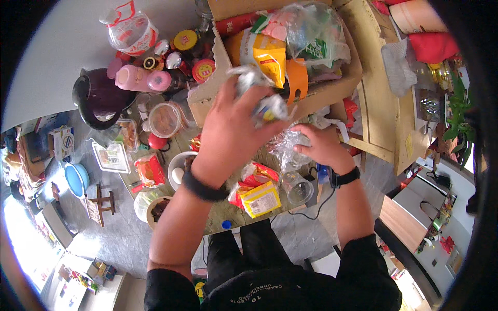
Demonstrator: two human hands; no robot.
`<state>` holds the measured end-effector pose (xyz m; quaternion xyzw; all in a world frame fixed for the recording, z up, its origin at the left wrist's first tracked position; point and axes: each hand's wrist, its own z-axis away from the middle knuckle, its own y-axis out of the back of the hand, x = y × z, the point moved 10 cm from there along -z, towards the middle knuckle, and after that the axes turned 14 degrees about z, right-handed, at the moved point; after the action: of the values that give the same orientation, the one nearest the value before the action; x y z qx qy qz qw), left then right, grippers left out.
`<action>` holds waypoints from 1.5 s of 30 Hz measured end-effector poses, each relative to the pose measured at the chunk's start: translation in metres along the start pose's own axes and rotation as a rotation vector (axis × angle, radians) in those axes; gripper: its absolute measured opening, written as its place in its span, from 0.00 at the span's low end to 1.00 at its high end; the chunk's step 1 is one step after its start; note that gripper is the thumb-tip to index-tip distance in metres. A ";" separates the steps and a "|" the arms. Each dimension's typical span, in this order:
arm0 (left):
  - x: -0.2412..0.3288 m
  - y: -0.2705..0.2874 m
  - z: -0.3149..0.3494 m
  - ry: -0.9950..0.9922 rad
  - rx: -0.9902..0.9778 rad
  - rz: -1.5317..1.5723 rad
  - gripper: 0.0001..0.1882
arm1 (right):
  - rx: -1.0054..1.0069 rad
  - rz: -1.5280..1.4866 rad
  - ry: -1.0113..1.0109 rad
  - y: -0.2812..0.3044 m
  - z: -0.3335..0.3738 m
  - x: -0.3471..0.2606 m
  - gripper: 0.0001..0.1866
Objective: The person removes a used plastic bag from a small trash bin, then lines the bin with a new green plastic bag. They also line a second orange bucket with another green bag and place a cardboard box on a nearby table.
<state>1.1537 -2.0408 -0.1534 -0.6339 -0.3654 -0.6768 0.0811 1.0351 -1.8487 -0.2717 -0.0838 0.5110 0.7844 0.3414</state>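
Observation:
My left hand (231, 127) is raised in front of the cardboard box (324, 98), its thumb and fingers closed round a crumpled silvery-white wrapper (251, 83). Motion blurs that wrapper, so its exact kind does not show. Lower and to the right, my right hand (329, 147) curls its fingers on a crumpled clear plastic bag (288, 147) over the table. Inside the box lie a yellow packet (259, 54), an orange piece (296, 78) and a clear plastic bag with green print (316, 33).
A clear plastic cup (298, 187) and a yellow-and-white packet (261, 199) lie near the table's front edge, with a blue cap (226, 224). Left stand a white bowl (176, 171), a round clear tub (165, 119), several jars (185, 40) and a dark pot (98, 98).

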 end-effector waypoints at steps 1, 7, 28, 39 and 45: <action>-0.002 -0.010 -0.016 -0.036 -0.030 -0.043 0.27 | -0.020 0.011 0.005 -0.002 0.000 -0.005 0.24; -0.041 -0.061 -0.051 -0.042 -0.149 -0.572 0.36 | -0.022 0.153 -0.037 -0.010 -0.001 0.003 0.29; -0.052 -0.069 0.192 0.344 -0.304 0.249 0.40 | 0.058 -0.118 -0.306 -0.029 0.001 -0.005 0.23; -0.026 -0.010 0.238 0.318 -0.036 0.657 0.39 | 0.010 -0.216 -0.121 -0.036 0.068 -0.198 0.19; -0.052 0.056 0.309 0.350 0.057 0.578 0.22 | 0.059 -0.207 -0.008 -0.062 0.077 -0.248 0.15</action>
<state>1.4421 -1.9155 -0.2011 -0.5830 -0.1698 -0.7139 0.3488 1.2767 -1.8786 -0.1630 -0.1229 0.5214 0.7298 0.4249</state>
